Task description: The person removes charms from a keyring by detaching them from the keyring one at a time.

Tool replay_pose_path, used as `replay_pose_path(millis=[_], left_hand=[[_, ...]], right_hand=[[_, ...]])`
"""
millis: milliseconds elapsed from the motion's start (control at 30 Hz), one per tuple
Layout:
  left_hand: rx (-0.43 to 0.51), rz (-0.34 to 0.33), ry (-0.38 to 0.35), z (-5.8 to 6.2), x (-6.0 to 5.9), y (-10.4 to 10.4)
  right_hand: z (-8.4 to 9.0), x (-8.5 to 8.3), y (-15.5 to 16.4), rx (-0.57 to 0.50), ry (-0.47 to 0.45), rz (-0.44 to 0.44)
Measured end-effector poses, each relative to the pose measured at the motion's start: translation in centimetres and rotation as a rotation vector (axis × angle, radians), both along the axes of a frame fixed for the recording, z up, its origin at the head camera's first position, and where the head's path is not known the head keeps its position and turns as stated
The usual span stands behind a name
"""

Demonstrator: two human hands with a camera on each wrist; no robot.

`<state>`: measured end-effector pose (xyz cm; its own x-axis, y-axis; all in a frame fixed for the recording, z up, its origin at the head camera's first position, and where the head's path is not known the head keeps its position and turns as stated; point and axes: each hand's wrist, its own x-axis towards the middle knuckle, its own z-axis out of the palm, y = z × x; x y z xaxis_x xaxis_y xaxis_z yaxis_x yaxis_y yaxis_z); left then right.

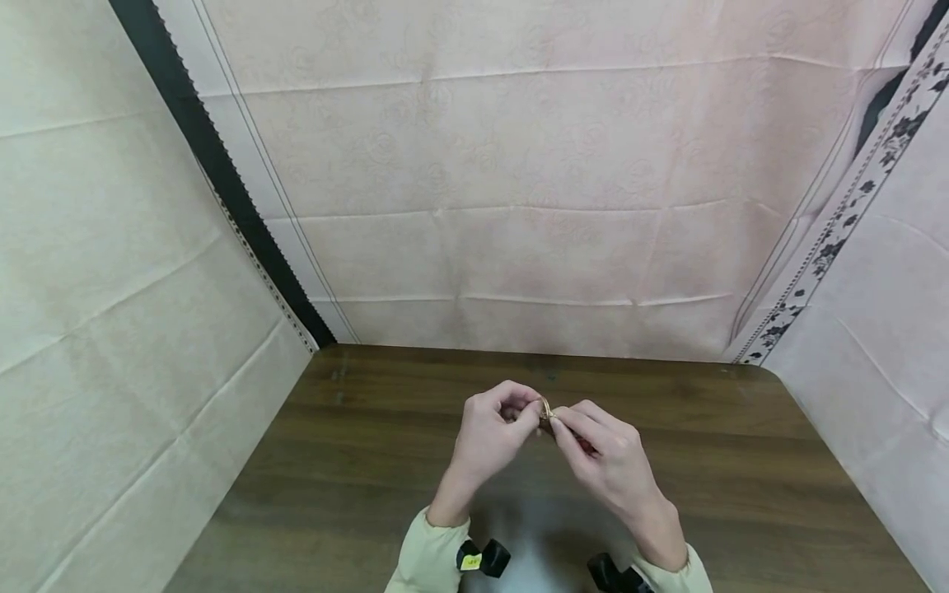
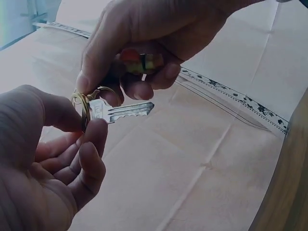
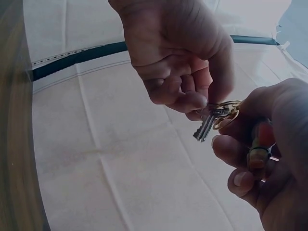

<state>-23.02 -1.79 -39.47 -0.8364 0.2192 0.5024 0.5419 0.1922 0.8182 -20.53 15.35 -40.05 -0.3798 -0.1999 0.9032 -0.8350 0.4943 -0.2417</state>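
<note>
Head view: seen above the dark wood-grain table, the left hand and right hand brought together in mid-air, fingertips meeting over a small gold-coloured split key ring. Held clear of the tabletop, probably so that both sets of fingers could work the ring freely. Pale creased cloth panels hung behind and at the sides. Pale green sleeves at the wrists, with a small yellow label on the black wrist mount, its print too small to read.

Left wrist view: left thumb and forefinger pinched on the gold ring, a silver cut-edged metal key hanging from it, blade pointed away to the right. Right hand curled round a red, yellow and green striped fob, likely as an anchor while the ring was steadied. Stamped marks on the key's head, not legible.

Right wrist view: left fingertips clamped at the ring, key dangling downward; right fingers wrapped about the striped fob. No readable brand anywhere.
</note>
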Motion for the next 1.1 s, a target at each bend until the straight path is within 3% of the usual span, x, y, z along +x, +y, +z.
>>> replay_pose_path(millis=[100,233,400,500,633,967,1033,1100], left_hand=[[-0.082,-0.017,0.014,0.0,0.06,-0.11],[-0.198,-0.05,0.16,-0.14,0.0,-0.29],[-0.211,-0.043,0.385,-0.32,-0.16,-0.14],[-0.204,0.007,0.453,-0.47,-0.11,0.01],[-0.165,0.018,0.39,-0.53,0.07,0.07],[-0.008,-0.024,0.083,-0.4,-0.09,-0.17],[-0.009,-0.022,0.061,-0.37,-0.11,-0.25],[-0.059,-0.022,0.086,-0.35,-0.16,-0.38]], right_hand=[[-0.07,-0.05,0.16,0.006,-0.006,0.0],[-0.17,-0.02,0.38,0.009,-0.004,0.014],[-0.15,0.06,0.53,-0.002,-0.002,0.024],[-0.12,0.1,0.53,-0.008,-0.003,0.014],[-0.11,0.14,0.42,-0.001,-0.011,0.003],[-0.11,0.18,0.0,0.017,-0.011,0.024],[-0.13,0.14,-0.07,0.029,-0.008,0.027],[-0.12,0.1,-0.07,0.032,-0.007,0.027]])
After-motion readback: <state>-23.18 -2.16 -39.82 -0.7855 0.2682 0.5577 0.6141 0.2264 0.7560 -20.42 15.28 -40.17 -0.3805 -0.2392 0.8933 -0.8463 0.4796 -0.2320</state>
